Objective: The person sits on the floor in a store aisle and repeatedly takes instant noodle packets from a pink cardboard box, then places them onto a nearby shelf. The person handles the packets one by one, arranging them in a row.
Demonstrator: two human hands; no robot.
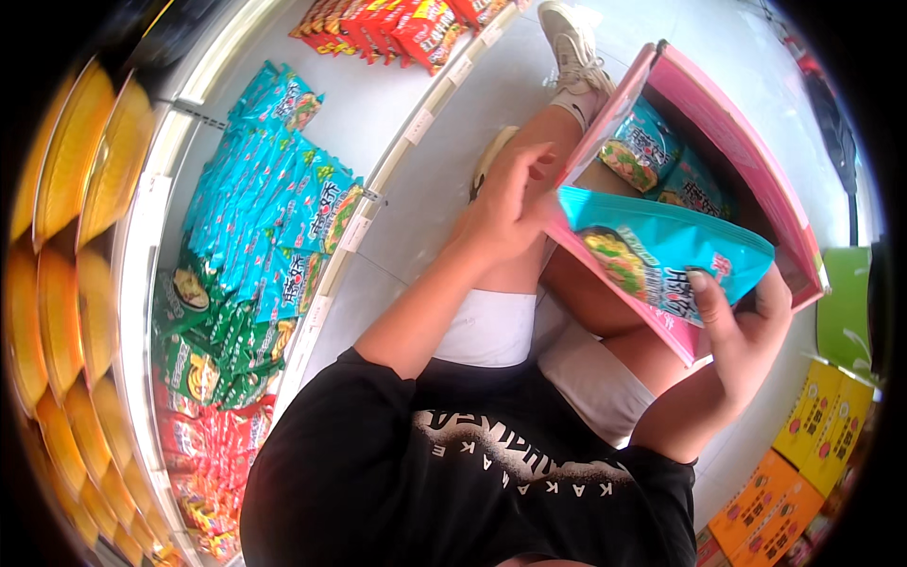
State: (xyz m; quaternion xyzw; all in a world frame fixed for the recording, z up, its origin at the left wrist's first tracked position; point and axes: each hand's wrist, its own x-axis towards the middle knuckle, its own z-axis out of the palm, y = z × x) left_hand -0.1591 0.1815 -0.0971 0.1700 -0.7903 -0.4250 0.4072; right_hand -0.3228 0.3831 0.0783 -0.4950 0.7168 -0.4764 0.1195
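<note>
A turquoise packet of instant noodles (pixel 666 248) is gripped at its right end by my right hand (pixel 744 319), thumb on its printed front. It lies slantwise over the opening of a pink cardboard box (pixel 737 135). Inside the box are more turquoise packets (pixel 641 145). My left hand (pixel 506 202) is at the near left edge of the box, beside the packet's left end; its fingertips are partly hidden, so whether it grips the box or the packet is unclear.
On the left, a white shelf holds rows of turquoise packets (pixel 269 191), green packets (pixel 220 354) and red packets (pixel 220 446). More red packets (pixel 397 32) lie farther up. Yellow tubs or packs (pixel 53 163) stand at far left. Yellow cartons (pixel 825 425) and orange cartons (pixel 765 510) are at lower right.
</note>
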